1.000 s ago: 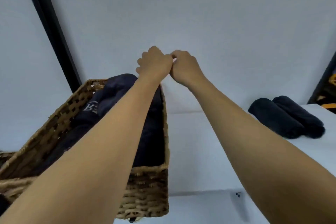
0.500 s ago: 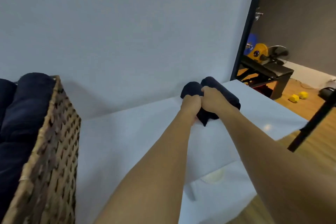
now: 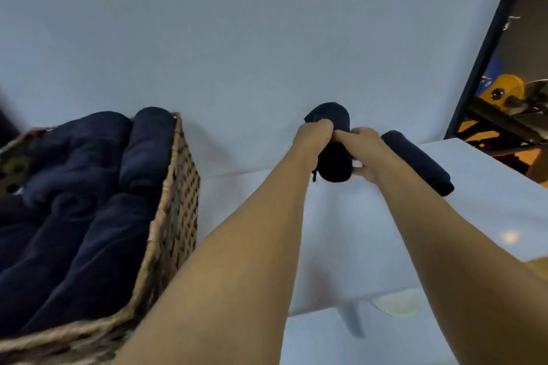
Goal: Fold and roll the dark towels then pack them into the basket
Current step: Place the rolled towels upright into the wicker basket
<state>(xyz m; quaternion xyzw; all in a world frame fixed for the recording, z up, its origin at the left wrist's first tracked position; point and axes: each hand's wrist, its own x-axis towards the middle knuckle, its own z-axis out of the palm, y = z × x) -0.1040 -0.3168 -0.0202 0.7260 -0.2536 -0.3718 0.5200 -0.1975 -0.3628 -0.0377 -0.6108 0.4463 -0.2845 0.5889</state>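
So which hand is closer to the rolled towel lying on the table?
Right. The right hand is beside the rolled towel; the left hand is farther off, past the held towel between them.

Fig. Open bench (image 3: 341, 246) runs between the wicker basket (image 3: 178, 201) at left and a rolled towel (image 3: 416, 163) lying at right. Dark rolls (image 3: 89, 216) pack the basket (little gap shows); the wall (image 3: 267, 38) closes the far side.

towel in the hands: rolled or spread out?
Rolled. The held towel is a compact dark cylinder gripped by the left hand and right hand, with no loose cloth hanging.
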